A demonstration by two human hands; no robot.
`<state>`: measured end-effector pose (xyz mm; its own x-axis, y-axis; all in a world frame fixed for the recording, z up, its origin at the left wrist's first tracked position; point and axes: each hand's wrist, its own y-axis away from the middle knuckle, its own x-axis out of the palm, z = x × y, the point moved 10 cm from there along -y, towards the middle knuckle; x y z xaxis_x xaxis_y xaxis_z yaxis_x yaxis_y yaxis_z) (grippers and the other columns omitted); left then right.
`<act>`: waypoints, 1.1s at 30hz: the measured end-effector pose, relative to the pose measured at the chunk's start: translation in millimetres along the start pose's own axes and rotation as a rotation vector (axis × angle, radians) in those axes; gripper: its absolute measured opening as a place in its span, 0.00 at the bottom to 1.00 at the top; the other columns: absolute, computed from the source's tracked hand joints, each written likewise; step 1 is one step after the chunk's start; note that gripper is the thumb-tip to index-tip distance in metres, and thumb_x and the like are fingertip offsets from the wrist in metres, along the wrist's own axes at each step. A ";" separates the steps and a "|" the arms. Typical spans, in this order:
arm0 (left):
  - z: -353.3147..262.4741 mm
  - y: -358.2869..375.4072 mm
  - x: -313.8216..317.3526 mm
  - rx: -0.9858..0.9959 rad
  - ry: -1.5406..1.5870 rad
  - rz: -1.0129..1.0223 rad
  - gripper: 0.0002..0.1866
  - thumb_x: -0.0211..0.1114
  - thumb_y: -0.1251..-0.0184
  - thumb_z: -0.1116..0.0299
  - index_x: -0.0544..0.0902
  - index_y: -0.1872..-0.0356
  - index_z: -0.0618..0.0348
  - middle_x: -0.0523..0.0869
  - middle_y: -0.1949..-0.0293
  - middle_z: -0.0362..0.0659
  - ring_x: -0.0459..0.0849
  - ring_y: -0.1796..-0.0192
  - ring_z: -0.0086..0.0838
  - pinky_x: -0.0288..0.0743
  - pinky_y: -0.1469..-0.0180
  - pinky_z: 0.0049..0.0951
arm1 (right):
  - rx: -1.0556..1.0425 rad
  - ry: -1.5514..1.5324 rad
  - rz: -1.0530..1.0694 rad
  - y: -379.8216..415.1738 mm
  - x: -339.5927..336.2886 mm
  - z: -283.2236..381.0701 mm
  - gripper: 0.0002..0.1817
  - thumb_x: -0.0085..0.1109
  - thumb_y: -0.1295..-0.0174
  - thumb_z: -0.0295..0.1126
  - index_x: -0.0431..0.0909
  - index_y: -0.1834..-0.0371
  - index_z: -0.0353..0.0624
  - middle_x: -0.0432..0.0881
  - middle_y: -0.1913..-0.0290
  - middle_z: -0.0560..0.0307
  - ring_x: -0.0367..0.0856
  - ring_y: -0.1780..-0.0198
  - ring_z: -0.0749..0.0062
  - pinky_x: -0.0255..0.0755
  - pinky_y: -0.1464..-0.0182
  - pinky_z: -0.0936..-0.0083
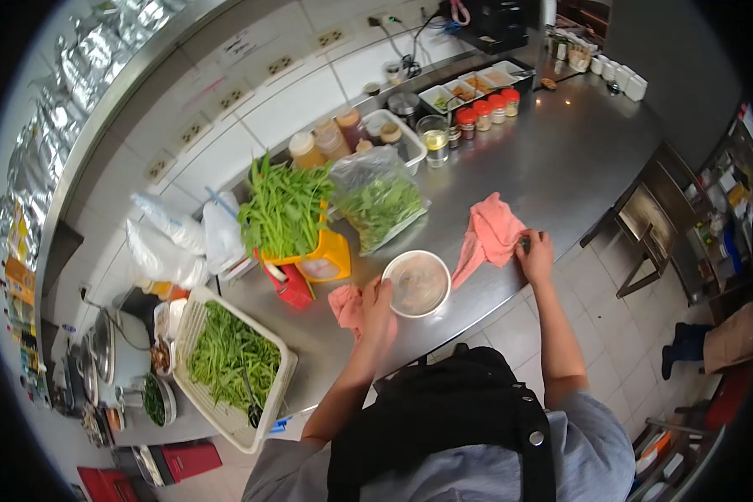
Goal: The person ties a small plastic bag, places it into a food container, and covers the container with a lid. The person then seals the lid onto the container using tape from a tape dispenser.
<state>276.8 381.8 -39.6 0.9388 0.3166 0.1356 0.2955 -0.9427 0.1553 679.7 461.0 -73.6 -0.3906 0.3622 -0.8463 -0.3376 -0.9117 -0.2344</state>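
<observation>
Left hand (378, 299) is resting against the white bowl (417, 284) near the table (560, 159) edge; grip unclear. Right hand (535, 255) is pressing the pink cloth (489, 236). A nudge risks tipping the bowl off.

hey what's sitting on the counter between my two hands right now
In the head view, a round white bowl sits between the left hand and right hand, with a pink cloth beside it.

Bare counter (560, 159) lies open rightward; the bowl (417, 284), bagged greens (381, 205) and basket (234, 360) crowd the left.
</observation>
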 end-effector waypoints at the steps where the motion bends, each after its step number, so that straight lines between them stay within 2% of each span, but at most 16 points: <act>1: 1.5 -0.9 -10.1 -0.002 0.005 -0.022 0.21 0.58 0.28 0.61 0.72 0.43 0.69 0.76 0.50 0.44 0.73 0.45 0.27 0.66 0.39 0.28 | -0.002 -0.079 -0.019 -2.7 -5.3 1.4 0.22 0.68 0.50 0.34 0.76 0.50 0.47 0.76 0.53 0.46 0.75 0.51 0.48 0.71 0.49 0.56; 3: -14.6 -7.3 -31.4 0.163 -0.392 -0.069 0.16 0.59 0.30 0.65 0.77 0.48 0.65 0.78 0.50 0.45 0.73 0.44 0.26 0.65 0.40 0.27 | -0.046 -0.163 -0.140 -4.6 -19.7 12.8 0.14 0.64 0.46 0.29 0.78 0.57 0.42 0.79 0.58 0.49 0.79 0.58 0.54 0.74 0.55 0.62; 4: -20.1 -5.3 -39.4 0.164 -0.387 -0.082 0.16 0.59 0.30 0.65 0.77 0.48 0.65 0.78 0.50 0.45 0.73 0.44 0.26 0.65 0.40 0.27 | -0.058 -0.165 -0.136 -3.8 -34.8 32.6 0.14 0.64 0.46 0.29 0.78 0.57 0.42 0.79 0.58 0.49 0.79 0.58 0.54 0.74 0.55 0.62; 6: -36.8 6.4 -54.8 0.226 -0.348 -0.091 0.11 0.60 0.33 0.68 0.81 0.53 0.60 0.79 0.51 0.45 0.73 0.45 0.28 0.65 0.40 0.27 | -0.099 -0.534 -0.050 5.9 -54.2 82.0 0.10 0.60 0.42 0.24 0.77 0.57 0.39 0.80 0.56 0.49 0.81 0.60 0.60 0.76 0.62 0.68; 7: -35.0 9.3 -66.4 0.215 -0.349 -0.097 0.11 0.60 0.33 0.68 0.81 0.53 0.60 0.79 0.51 0.45 0.73 0.45 0.28 0.65 0.40 0.27 | -0.224 -0.551 -0.071 15.9 -62.3 115.5 0.08 0.56 0.40 0.21 0.76 0.57 0.36 0.81 0.55 0.49 0.83 0.63 0.66 0.76 0.66 0.73; 8: -44.6 14.7 -71.9 0.335 -0.388 -0.067 0.10 0.59 0.34 0.69 0.81 0.54 0.60 0.79 0.51 0.45 0.74 0.45 0.29 0.65 0.41 0.27 | -0.224 -0.629 0.038 21.6 -56.0 137.2 0.12 0.56 0.40 0.20 0.75 0.53 0.39 0.81 0.55 0.48 0.81 0.56 0.58 0.76 0.55 0.64; 9: -53.6 21.1 -75.2 0.459 -0.425 -0.033 0.10 0.59 0.34 0.70 0.81 0.55 0.59 0.79 0.50 0.45 0.74 0.45 0.30 0.66 0.41 0.28 | -0.280 -0.485 0.053 24.6 -45.1 147.4 0.14 0.57 0.41 0.22 0.75 0.50 0.42 0.78 0.50 0.47 0.78 0.50 0.56 0.73 0.49 0.61; 10: -54.0 27.0 -83.0 0.455 -0.421 -0.031 0.10 0.59 0.34 0.70 0.81 0.55 0.59 0.79 0.50 0.45 0.74 0.45 0.30 0.66 0.41 0.28 | -0.336 -0.340 0.066 29.0 -27.8 154.4 0.17 0.57 0.41 0.23 0.75 0.47 0.45 0.76 0.44 0.46 0.75 0.44 0.54 0.70 0.43 0.58; 11: -47.3 31.9 -94.4 0.347 -0.407 -0.041 0.10 0.59 0.35 0.71 0.81 0.55 0.59 0.78 0.50 0.45 0.75 0.44 0.31 0.67 0.41 0.28 | -0.336 -0.336 0.065 33.6 -10.2 150.1 0.17 0.57 0.41 0.23 0.75 0.47 0.45 0.76 0.44 0.46 0.75 0.44 0.54 0.70 0.43 0.58; 13: -41.2 39.7 -112.2 0.245 -0.388 -0.057 0.10 0.59 0.36 0.72 0.81 0.55 0.59 0.78 0.49 0.45 0.75 0.44 0.32 0.68 0.42 0.29 | -0.461 -0.241 0.283 47.6 35.6 161.3 0.25 0.59 0.43 0.27 0.73 0.40 0.53 0.70 0.36 0.48 0.67 0.36 0.50 0.61 0.35 0.55; 17: -27.8 51.3 -139.0 0.196 -0.302 -0.054 0.10 0.58 0.36 0.75 0.81 0.56 0.60 0.78 0.48 0.46 0.75 0.42 0.32 0.71 0.44 0.29 | -0.580 -0.251 0.353 62.2 47.0 195.1 0.30 0.61 0.45 0.29 0.71 0.36 0.58 0.68 0.33 0.50 0.66 0.34 0.50 0.59 0.33 0.56; 21: -20.5 58.3 -152.5 0.135 -0.277 0.020 0.10 0.56 0.35 0.76 0.81 0.55 0.60 0.79 0.48 0.47 0.78 0.45 0.33 0.74 0.46 0.29 | -0.673 -0.158 0.463 44.1 71.7 229.4 0.29 0.61 0.45 0.32 0.71 0.36 0.59 0.67 0.32 0.51 0.65 0.32 0.51 0.60 0.33 0.59; 26: -33.2 60.3 -159.8 0.152 -0.293 -0.007 0.10 0.55 0.34 0.77 0.81 0.55 0.60 0.81 0.48 0.46 0.81 0.48 0.33 0.75 0.46 0.29 | -0.840 -0.102 0.691 31.3 138.9 252.4 0.27 0.62 0.45 0.36 0.74 0.38 0.64 0.66 0.32 0.51 0.66 0.34 0.47 0.65 0.36 0.60; 30: -39.5 66.6 -166.1 0.209 -0.300 -0.026 0.09 0.54 0.34 0.78 0.80 0.55 0.61 0.82 0.49 0.46 0.82 0.48 0.32 0.75 0.46 0.29 | -0.856 -0.132 0.623 19.8 156.3 232.8 0.17 0.61 0.46 0.33 0.78 0.51 0.56 0.68 0.35 0.49 0.67 0.36 0.46 0.65 0.36 0.61; 31: -39.4 68.7 -168.5 0.213 -0.309 -0.033 0.09 0.54 0.33 0.78 0.80 0.56 0.62 0.83 0.50 0.47 0.82 0.48 0.31 0.75 0.46 0.29 | -0.830 -0.197 0.571 21.4 142.9 231.4 0.14 0.64 0.49 0.31 0.77 0.58 0.51 0.73 0.42 0.48 0.71 0.40 0.47 0.67 0.40 0.62; 33: -43.6 74.7 -174.1 0.228 -0.306 -0.071 0.08 0.55 0.32 0.77 0.81 0.56 0.63 0.84 0.52 0.45 0.82 0.52 0.27 0.74 0.48 0.25 | -0.738 -0.232 0.564 20.7 125.8 215.4 0.15 0.64 0.50 0.30 0.78 0.57 0.49 0.75 0.46 0.47 0.72 0.43 0.48 0.68 0.43 0.62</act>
<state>127.7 260.9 -9.0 0.9138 0.3681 -0.1716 0.3609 -0.9298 -0.0727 439.1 529.5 -81.9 -0.5173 -0.2109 -0.8294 0.5464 -0.8273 -0.1304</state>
